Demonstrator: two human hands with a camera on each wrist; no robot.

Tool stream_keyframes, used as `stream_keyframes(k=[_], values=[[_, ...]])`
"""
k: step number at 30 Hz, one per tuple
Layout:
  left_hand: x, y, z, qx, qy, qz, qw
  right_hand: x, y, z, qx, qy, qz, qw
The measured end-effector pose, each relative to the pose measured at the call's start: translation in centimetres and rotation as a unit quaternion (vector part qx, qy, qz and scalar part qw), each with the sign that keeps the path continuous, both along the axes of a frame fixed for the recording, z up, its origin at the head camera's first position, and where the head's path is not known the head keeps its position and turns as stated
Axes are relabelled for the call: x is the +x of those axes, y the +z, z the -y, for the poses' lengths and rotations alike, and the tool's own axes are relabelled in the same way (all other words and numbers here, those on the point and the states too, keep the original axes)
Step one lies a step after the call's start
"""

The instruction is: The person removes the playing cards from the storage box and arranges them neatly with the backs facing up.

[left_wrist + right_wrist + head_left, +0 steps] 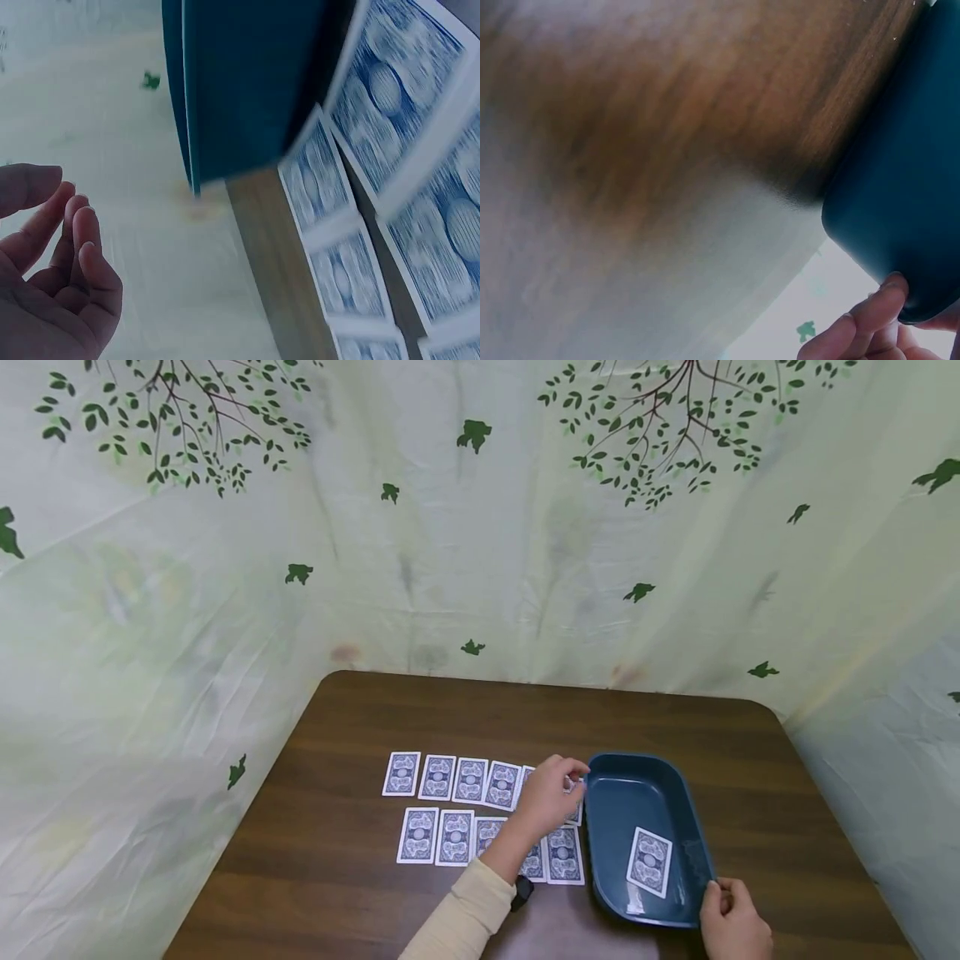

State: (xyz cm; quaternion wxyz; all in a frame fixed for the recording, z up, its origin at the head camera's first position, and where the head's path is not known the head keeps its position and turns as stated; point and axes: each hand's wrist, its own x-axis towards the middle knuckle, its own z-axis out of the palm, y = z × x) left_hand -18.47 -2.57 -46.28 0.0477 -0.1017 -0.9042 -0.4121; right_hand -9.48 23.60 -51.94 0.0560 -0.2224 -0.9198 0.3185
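Observation:
My left hand (551, 793) is over the right end of the back row of face-down playing cards (470, 780), its fingertips close to the tray's left rim. In the left wrist view its fingers (97, 274) are loosely bent, with nothing between them and the thumb. My right hand (735, 922) grips the near right corner of the blue tray (678, 793), pinching its rim in the right wrist view. One face-down card (649, 862) lies inside the tray, tilted. The left forearm and hand hide parts of both card rows.
A front row of face-down cards (417, 836) lies parallel to the back one, just left of the tray. The brown wooden table (337, 718) meets a leaf-printed cloth (450, 568) at its back edge. A dark band (522, 893) circles the left wrist.

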Motion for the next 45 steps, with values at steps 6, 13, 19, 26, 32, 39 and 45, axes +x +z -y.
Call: stream_keyframes(k=[6, 13, 19, 26, 32, 39, 45], values=[[-0.4, -0.3, -3.9, -0.055, -0.082, 0.033, 0.9946, 0.2, 0.0, 0.4, -0.005, 0.004, 0.001, 1.000], [-0.5, -2.2, -6.9, -0.138, -0.153, 0.036, 0.9779, 0.4, -0.2, 0.4, -0.003, -0.003, -0.003, 1.000], [-0.6, -4.4, -9.1, -0.211, -0.197, 0.072, 0.9548, 0.4, -0.4, 0.3, -0.003, -0.012, 0.011, 1.000], [-0.7, -6.1, -10.5, -0.277, -0.191, 0.100, 0.9364, 0.4, -0.5, 0.2, 0.000, -0.006, -0.009, 1.000], [-1.2, -6.5, -11.0, -0.311, -0.168, 0.110, 0.9292, 0.1, -0.2, 0.3, -0.007, -0.002, 0.011, 1.000], [-1.5, -6.9, -11.3, -0.307, -0.155, 0.108, 0.9327, 0.1, 0.1, 0.3, -0.008, -0.003, 0.006, 1.000], [-1.5, -6.8, -11.6, -0.312, -0.158, 0.107, 0.9307, 0.1, 0.1, 0.3, -0.007, -0.005, -0.005, 1.000]])
